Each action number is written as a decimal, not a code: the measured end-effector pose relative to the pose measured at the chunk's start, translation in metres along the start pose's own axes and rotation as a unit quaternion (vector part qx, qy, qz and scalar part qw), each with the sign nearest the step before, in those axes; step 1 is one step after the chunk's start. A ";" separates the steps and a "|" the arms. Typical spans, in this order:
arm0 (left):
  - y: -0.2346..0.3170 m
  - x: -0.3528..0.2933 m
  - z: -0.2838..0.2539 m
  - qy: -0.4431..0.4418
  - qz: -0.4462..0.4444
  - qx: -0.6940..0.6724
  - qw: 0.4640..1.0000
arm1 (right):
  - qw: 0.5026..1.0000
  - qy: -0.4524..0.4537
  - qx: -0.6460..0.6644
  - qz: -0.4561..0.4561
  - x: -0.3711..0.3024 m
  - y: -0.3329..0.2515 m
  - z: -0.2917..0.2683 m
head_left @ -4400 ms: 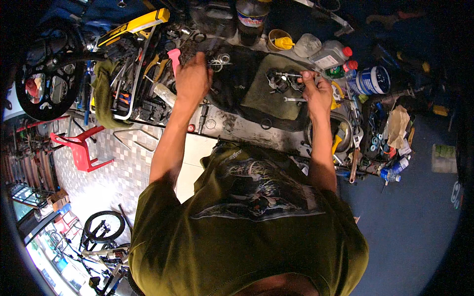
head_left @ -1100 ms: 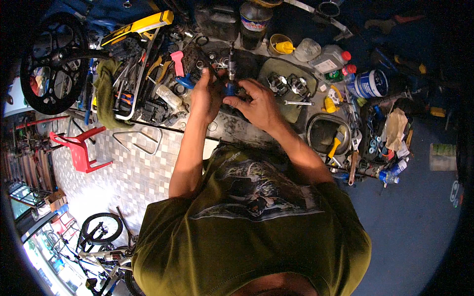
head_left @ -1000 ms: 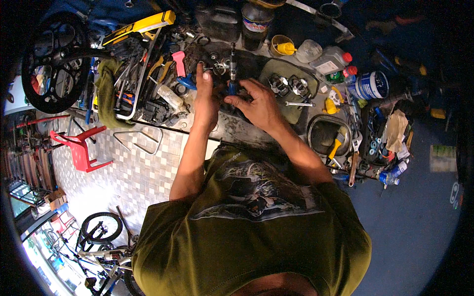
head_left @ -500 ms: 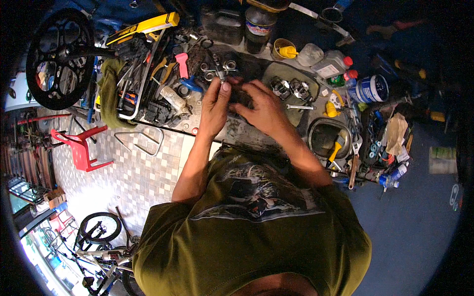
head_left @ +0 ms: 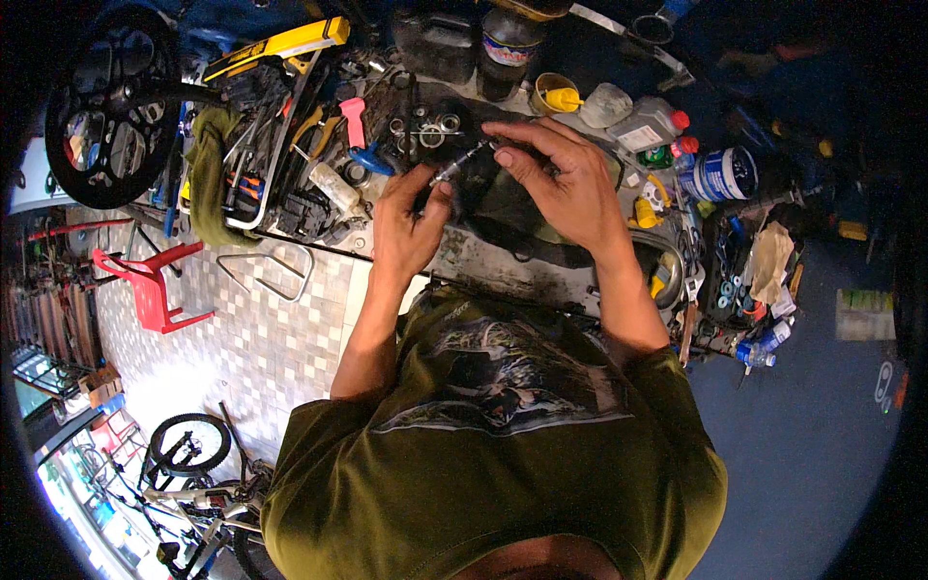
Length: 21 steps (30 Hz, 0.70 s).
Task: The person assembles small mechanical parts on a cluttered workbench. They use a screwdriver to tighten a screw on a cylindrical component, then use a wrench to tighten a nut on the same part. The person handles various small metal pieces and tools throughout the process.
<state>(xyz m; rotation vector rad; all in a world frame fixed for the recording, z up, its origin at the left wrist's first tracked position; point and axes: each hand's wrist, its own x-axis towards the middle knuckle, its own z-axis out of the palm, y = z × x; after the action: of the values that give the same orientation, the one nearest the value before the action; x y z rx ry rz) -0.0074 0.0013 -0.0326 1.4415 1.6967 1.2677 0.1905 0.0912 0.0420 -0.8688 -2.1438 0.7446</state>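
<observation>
My left hand [head_left: 408,217] is closed around a slim, shiny metal rod-like part [head_left: 458,167], pinched between thumb and fingers. The part slants up to the right, and its exact kind is too small to make out. My right hand [head_left: 570,188] is just beyond its far tip, thumb and forefinger stretched out and apart. Whether a fingertip touches the tip is unclear. Several metal rings [head_left: 431,137] lie on the bench behind my left hand. Left of them are a blue-handled tool [head_left: 369,159] and a pink piece [head_left: 353,121].
The cluttered bench holds a green rag [head_left: 210,179], a yellow box [head_left: 280,48], a dark jug [head_left: 435,50], a grey bottle with a red cap [head_left: 650,126] and a blue-and-white tub [head_left: 720,176]. A red stool [head_left: 150,285] and a bicycle [head_left: 198,493] stand on the floor at left.
My right hand has moved right and its fingers have opened out. The metal part has tipped from near upright toward the right. My right hand now covers the metal parts and wrench seen before.
</observation>
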 end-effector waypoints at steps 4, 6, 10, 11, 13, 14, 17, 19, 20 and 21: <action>0.007 -0.003 -0.003 0.016 0.025 0.044 0.999 | 0.997 -0.034 0.061 0.041 -0.006 -0.003 0.005; 0.006 -0.004 -0.003 0.022 0.032 0.050 0.998 | 0.994 -0.039 0.084 0.055 -0.008 -0.003 0.007; 0.003 -0.006 -0.002 0.026 0.041 0.050 0.998 | 0.990 -0.044 0.103 0.080 -0.012 -0.006 0.005; 0.004 -0.006 -0.002 0.026 0.041 0.049 0.998 | 0.990 -0.044 0.108 0.083 -0.013 -0.005 0.005; 0.004 -0.006 -0.001 0.026 0.053 0.045 0.997 | 0.990 -0.046 0.106 0.081 -0.013 -0.006 0.003; 0.004 -0.007 -0.001 0.026 0.059 0.043 0.997 | 0.990 -0.047 0.106 0.080 -0.014 -0.006 0.002; 0.003 -0.009 0.000 0.014 0.065 0.052 0.996 | 0.990 -0.040 0.116 0.074 -0.017 -0.005 0.005; -0.003 -0.011 0.000 -0.004 0.049 0.046 0.998 | 0.991 -0.050 0.107 0.057 -0.017 -0.002 0.005; -0.005 -0.012 0.001 -0.013 0.041 0.042 0.998 | 0.992 -0.056 0.102 0.050 -0.017 -0.001 0.004; -0.005 -0.011 0.002 -0.006 0.073 0.032 0.997 | 0.992 -0.063 0.103 0.046 -0.017 -0.001 0.004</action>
<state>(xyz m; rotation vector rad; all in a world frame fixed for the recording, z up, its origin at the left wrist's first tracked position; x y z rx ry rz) -0.0050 -0.0086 -0.0394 1.6325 1.6651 1.2881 0.1960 0.0767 0.0336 -0.8343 -2.0995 1.0723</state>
